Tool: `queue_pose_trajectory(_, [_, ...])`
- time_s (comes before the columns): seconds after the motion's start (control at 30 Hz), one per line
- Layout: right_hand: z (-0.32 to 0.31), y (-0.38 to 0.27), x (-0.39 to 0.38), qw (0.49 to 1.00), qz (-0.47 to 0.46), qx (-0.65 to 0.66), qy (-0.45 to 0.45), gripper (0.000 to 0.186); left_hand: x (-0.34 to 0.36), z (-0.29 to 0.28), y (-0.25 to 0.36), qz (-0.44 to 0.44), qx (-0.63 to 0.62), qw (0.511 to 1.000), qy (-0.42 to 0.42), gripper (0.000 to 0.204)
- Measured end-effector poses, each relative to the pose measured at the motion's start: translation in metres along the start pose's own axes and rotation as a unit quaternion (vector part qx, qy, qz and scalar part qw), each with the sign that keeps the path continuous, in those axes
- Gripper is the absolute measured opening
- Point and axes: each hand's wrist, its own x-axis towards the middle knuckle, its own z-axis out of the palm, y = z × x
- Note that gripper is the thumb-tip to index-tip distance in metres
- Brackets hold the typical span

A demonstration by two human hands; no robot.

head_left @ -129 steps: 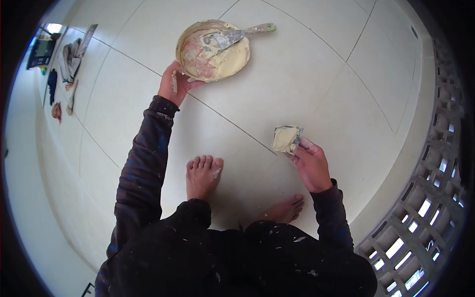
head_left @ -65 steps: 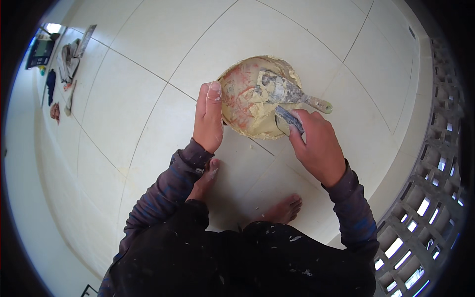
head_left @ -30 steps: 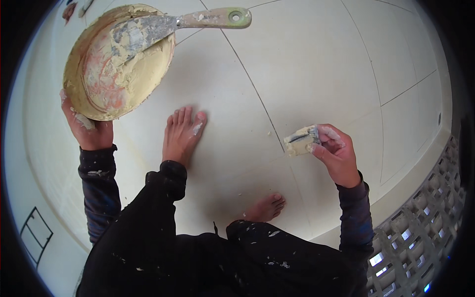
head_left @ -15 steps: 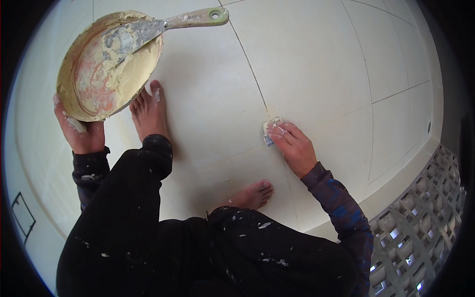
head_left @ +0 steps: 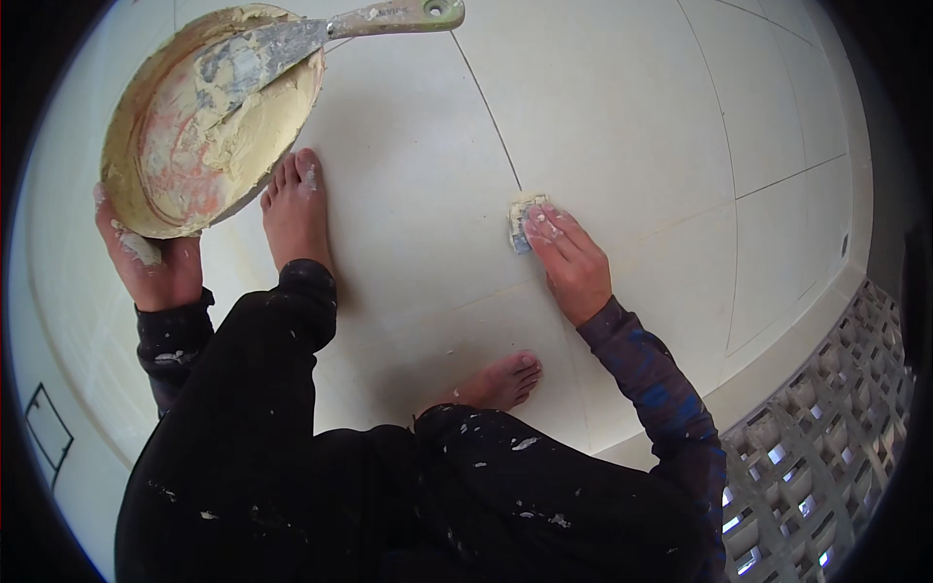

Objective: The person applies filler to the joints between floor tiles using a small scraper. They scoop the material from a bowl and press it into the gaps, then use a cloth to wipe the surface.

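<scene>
My left hand holds a round pan by its lower-left side. The pan is smeared with cream paste and reddish stains; a putty knife lies across it, its wooden handle past the rim. My right hand grips a small, square, paste-covered spreader, fingertips over its back, against the tiled floor at the lower end of a dark grout line. Both hands have paste on them.
My bare left foot is below the pan, my right foot below my right hand. A raised edge curves along the right side, beside a grey openwork block screen at lower right. A dark rectangular outline shows at far left.
The pan went from near the centre to the upper left in my left hand. My right hand lowered the spreader onto the floor, then moved it upward along it in the last half second.
</scene>
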Motion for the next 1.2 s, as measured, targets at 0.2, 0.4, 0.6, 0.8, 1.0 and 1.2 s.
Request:
queue_pose_trajectory(0.2, [-0.051,-0.035,-0.075,0.988,0.087,0.025,-0.129,0.027,0.007,-0.012,0.002,-0.005,0.03,0.998,-0.047,0.052])
queue_pose_trajectory(0.4, [-0.07,0.027,0.045,0.998,0.02,0.043,-0.043,0.03,0.004,0.007,-0.026,-0.027,-0.005,0.999,-0.021,0.052])
queue_pose_trajectory(0.6, [-0.034,0.012,0.034,0.994,-0.052,0.027,-0.092,0.029,0.004,0.003,-0.02,-0.019,0.004,1.0,-0.017,0.053])
queue_pose_trajectory(0.8, [-0.068,-0.009,-0.046,0.985,0.011,-0.01,-0.171,0.032,0.002,0.005,-0.014,-0.023,0.002,1.0,0.006,0.052])
queue_pose_trajectory(1.0, [-0.078,0.003,-0.02,0.982,0.032,-0.012,-0.187,0.032,0.01,0.006,-0.019,-0.036,-0.024,0.999,-0.001,0.051])
queue_pose_trajectory(1.2, [-0.051,-0.011,-0.064,0.991,0.034,-0.05,-0.12,0.03,0.018,0.002,-0.014,-0.032,-0.019,0.999,-0.023,0.05])
